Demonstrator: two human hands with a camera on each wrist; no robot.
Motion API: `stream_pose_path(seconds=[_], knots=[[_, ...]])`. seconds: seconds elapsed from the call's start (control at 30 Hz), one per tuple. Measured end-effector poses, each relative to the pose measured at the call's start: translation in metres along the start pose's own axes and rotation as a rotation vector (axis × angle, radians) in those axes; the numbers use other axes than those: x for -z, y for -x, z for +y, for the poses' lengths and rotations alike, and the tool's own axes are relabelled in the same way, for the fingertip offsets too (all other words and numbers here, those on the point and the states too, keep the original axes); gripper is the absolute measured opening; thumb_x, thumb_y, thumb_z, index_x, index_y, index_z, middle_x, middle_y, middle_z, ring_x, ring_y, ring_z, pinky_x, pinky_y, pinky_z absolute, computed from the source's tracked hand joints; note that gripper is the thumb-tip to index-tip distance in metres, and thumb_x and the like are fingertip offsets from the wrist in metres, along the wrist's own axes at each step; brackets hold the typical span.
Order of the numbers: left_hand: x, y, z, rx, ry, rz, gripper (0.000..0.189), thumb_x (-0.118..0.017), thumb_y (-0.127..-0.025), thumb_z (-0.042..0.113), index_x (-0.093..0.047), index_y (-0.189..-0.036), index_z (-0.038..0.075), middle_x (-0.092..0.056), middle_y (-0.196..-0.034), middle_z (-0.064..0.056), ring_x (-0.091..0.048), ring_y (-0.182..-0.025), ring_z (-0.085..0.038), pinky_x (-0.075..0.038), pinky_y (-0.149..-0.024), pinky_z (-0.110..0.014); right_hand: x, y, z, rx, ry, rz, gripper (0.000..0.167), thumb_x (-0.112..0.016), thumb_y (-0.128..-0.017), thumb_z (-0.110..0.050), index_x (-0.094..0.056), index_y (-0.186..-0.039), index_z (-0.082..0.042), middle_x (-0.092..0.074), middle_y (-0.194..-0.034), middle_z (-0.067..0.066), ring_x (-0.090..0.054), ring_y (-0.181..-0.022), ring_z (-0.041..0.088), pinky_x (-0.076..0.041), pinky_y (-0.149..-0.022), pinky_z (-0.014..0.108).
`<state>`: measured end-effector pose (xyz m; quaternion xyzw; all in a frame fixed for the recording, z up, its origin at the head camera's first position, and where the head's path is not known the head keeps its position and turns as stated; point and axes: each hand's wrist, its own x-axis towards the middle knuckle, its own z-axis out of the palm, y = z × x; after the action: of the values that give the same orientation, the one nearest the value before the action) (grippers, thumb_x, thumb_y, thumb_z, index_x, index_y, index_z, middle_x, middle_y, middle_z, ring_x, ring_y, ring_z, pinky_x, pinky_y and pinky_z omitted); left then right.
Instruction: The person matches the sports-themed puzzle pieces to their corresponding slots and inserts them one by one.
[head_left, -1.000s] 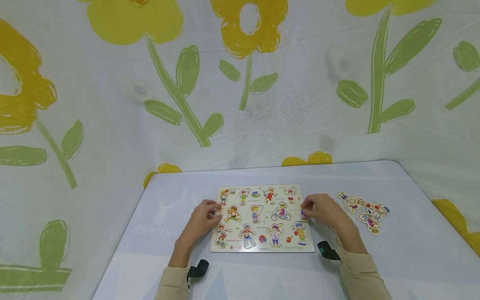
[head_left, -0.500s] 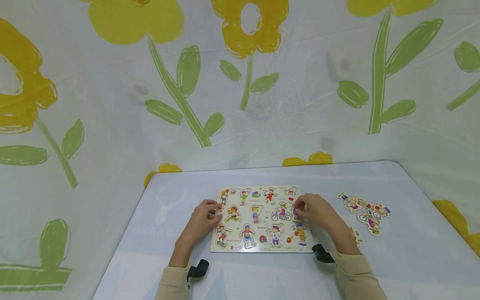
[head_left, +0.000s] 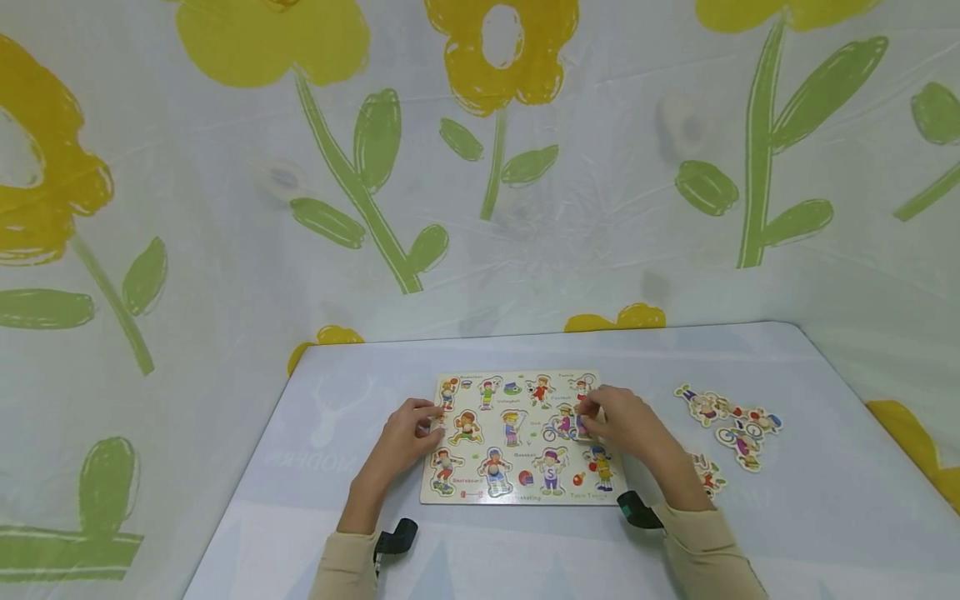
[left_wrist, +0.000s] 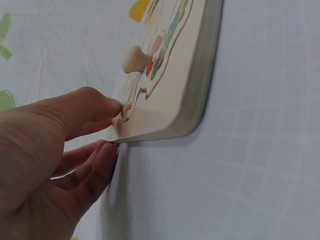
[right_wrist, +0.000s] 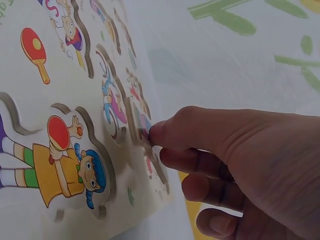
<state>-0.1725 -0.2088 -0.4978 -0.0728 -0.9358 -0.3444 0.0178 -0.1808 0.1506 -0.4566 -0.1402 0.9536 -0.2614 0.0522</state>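
Observation:
A wooden peg puzzle board (head_left: 525,502) with sports figures lies on the table. My left hand (head_left: 405,437) grips its left edge; in the left wrist view the thumb is on the top face near a corner, with fingers at the edge below. A round wooden knob (left_wrist: 134,59) stands up from a piece there. My right hand (head_left: 628,427) pinches a small puzzle piece (right_wrist: 142,120) over the board's right side, beside the printed cyclist. Fingers hide most of this piece. In the right wrist view, the table tennis girl's recess (right_wrist: 70,175) shows nearby.
Several loose puzzle pieces (head_left: 746,446) lie in a pile right of the board. Another piece (head_left: 707,473) sits nearer, partly behind the right forearm. Black wrist cameras (head_left: 397,537) stick out from both wrists. A flower-printed cloth (head_left: 525,267) rises behind the table.
My right hand has moved left with the pinched piece, from the board's right edge to over its right side. A loose piece behind the right forearm has come into view. The left hand stays put.

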Motion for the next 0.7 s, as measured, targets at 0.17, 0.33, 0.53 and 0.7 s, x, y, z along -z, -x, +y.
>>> stream_pose_path(seconds=[0.17,0.33,0.53,0.7], knots=[[0.0,0.0,-0.001,-0.004,0.005,0.003,0.034,-0.076,-0.084,0.016,-0.071,-0.117,0.009,-0.061,-0.121,-0.01,-0.057,-0.088,-0.014,-0.051,-0.074,-0.026,-0.003,-0.002,-0.006,0.008,0.008,0.016,0.007,-0.073,-0.087,-0.017,-0.071,-0.092,-0.014,-0.063,-0.085,-0.003,-0.054,-0.077,0.013,-0.049,-0.074,0.031],[0.0,0.0,-0.001,-0.006,0.007,0.002,0.034,-0.076,-0.084,0.016,-0.071,-0.117,0.009,-0.061,-0.121,-0.01,-0.057,-0.089,-0.014,-0.051,-0.075,-0.026,-0.009,-0.002,-0.014,0.023,0.024,0.016,0.008,-0.074,-0.087,-0.018,-0.071,-0.093,-0.014,-0.063,-0.085,-0.005,-0.053,-0.078,0.013,-0.05,-0.076,0.031],[0.0,0.0,-0.001,-0.002,0.004,0.001,0.033,-0.076,-0.084,0.017,-0.072,-0.116,0.009,-0.061,-0.121,-0.01,-0.057,-0.088,-0.014,-0.051,-0.075,-0.025,-0.021,-0.003,-0.022,0.041,0.052,0.032,0.01,-0.074,-0.087,-0.021,-0.071,-0.095,-0.015,-0.063,-0.085,-0.007,-0.053,-0.076,0.01,-0.05,-0.075,0.03],[0.0,0.0,-0.001,0.004,0.01,-0.003,0.033,-0.075,-0.084,0.016,-0.072,-0.116,0.009,-0.061,-0.122,-0.01,-0.057,-0.088,-0.014,-0.05,-0.074,-0.025,-0.029,-0.004,-0.029,0.065,0.077,0.059,0.011,-0.074,-0.087,-0.021,-0.073,-0.095,-0.015,-0.062,-0.085,-0.008,-0.052,-0.074,0.008,-0.05,-0.073,0.028]])
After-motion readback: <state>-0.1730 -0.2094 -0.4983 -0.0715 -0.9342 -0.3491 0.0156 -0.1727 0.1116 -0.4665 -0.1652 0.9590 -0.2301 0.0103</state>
